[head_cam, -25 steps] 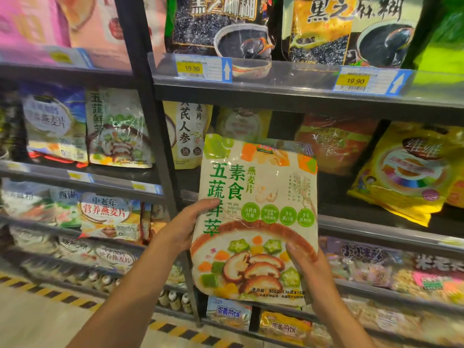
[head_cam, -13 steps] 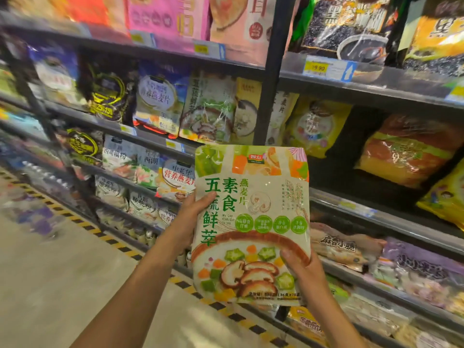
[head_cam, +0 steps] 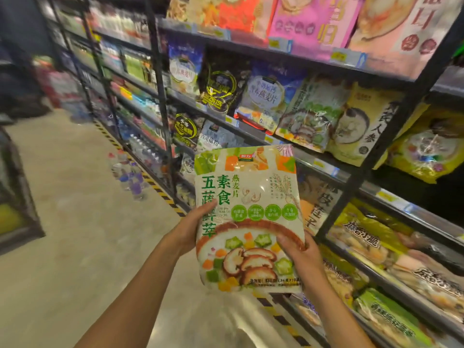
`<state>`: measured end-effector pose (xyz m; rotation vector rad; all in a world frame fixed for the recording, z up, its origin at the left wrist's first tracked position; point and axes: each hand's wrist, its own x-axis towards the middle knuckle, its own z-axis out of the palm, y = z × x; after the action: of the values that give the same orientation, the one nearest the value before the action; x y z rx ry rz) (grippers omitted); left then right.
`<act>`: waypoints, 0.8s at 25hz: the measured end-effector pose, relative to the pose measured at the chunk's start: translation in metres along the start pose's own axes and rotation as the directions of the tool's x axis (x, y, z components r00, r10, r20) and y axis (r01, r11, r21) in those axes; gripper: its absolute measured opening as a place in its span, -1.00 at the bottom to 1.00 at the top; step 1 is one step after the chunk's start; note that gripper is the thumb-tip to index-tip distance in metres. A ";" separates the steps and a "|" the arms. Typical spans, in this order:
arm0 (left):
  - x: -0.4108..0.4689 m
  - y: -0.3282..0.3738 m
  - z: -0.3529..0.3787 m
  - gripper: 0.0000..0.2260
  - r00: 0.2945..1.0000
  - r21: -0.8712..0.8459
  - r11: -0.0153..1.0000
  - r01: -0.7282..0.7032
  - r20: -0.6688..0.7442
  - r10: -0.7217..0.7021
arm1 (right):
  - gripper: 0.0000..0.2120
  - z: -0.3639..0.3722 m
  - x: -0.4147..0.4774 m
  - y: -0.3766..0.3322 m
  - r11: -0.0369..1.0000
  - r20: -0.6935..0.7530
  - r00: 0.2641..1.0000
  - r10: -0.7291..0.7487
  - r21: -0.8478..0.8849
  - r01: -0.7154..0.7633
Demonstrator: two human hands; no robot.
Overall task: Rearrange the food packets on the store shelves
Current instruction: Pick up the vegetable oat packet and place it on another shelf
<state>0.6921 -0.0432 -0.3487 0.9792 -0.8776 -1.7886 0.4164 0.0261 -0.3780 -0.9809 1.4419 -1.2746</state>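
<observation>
A cream plastic food packet with green characters and a printed bowl of mushrooms and diced vegetables [head_cam: 247, 217] is held upright in the air in front of the dark metal store shelves [head_cam: 160, 96], over the aisle, touching no shelf. Both hands grip it by its lower half. The left hand [head_cam: 193, 229] clasps the left edge, its thumb pressed across the front over the green characters; its other fingers are hidden behind the packet. The right hand [head_cam: 300, 252] holds the lower right side, thumb laid on the printed bowl's rim, the remaining fingers behind and out of sight.

On the shelf above and to the right a packet of similar cream and green design [head_cam: 306, 119] leans back in its row. Just right of it stands a pale yellow packet with black characters and a pictured bowl [head_cam: 361, 126], and just left a blue and white packet [head_cam: 263, 96], then a black packet with yellow rings [head_cam: 221, 89]. Pink packets [head_cam: 313, 18] fill the top shelf, and a yellow crinkled bag [head_cam: 426, 149] lies past the slanting upright at the far right. Lower shelves hold more bags, blurred.

A strip of yellow and black hazard tape [head_cam: 160, 189] runs along the foot of the shelving on the pale grey floor [head_cam: 75, 222], and clear plastic bottles with coloured caps [head_cam: 128, 177] stand on the floor beside it
</observation>
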 end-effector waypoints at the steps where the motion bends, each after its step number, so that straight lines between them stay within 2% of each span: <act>1: -0.007 0.000 -0.016 -0.54 1.000 0.029 1.000 -0.003 -0.002 0.003 | -0.13 0.014 0.003 0.003 1.000 0.018 1.000 0.012 -0.003 -0.012; 3: -0.018 -0.003 -0.038 -0.56 1.000 0.074 0.997 0.009 -0.005 -0.009 | -0.10 0.038 0.007 0.005 0.999 0.052 0.998 0.045 -0.007 -0.045; 5: -0.029 -0.007 -0.060 -0.56 0.998 0.090 0.996 -0.008 -0.067 0.014 | -0.19 0.060 0.014 0.007 0.999 0.120 0.991 0.053 -0.001 -0.054; 6: -0.033 -0.007 -0.071 -0.56 0.994 0.090 0.996 -0.026 -0.103 0.035 | -0.17 0.072 0.019 0.008 0.999 0.159 0.986 0.052 -0.005 -0.052; 10: -0.036 -0.007 -0.115 -0.58 0.973 0.100 0.993 -0.065 -0.215 0.085 | 0.04 0.116 0.044 0.027 0.998 0.260 0.963 0.064 -0.020 -0.060; 13: -0.030 0.004 -0.138 -0.62 0.952 0.110 0.993 -0.052 -0.296 0.083 | -0.08 0.149 0.065 0.036 0.993 0.317 0.941 0.118 -0.028 -0.115; 15: -0.018 0.015 -0.152 -0.64 0.941 0.125 0.991 -0.040 -0.329 0.079 | -0.39 0.168 0.083 0.035 0.992 0.350 0.928 0.128 -0.029 -0.126; 16: -0.009 0.021 -0.158 -0.65 0.938 0.130 0.991 -0.036 -0.338 0.078 | -0.48 0.175 0.093 0.035 0.991 0.378 0.917 0.130 -0.022 -0.132; 20: 0.031 0.045 -0.174 -0.53 0.931 0.150 0.988 -0.030 -0.355 0.082 | -0.27 0.196 0.139 0.037 0.984 0.370 0.914 0.165 0.007 -0.180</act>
<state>0.8538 -0.1154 -0.3935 1.3118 -0.7966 -1.4485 0.5752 -0.1488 -0.4368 -0.9811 1.1750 -0.9282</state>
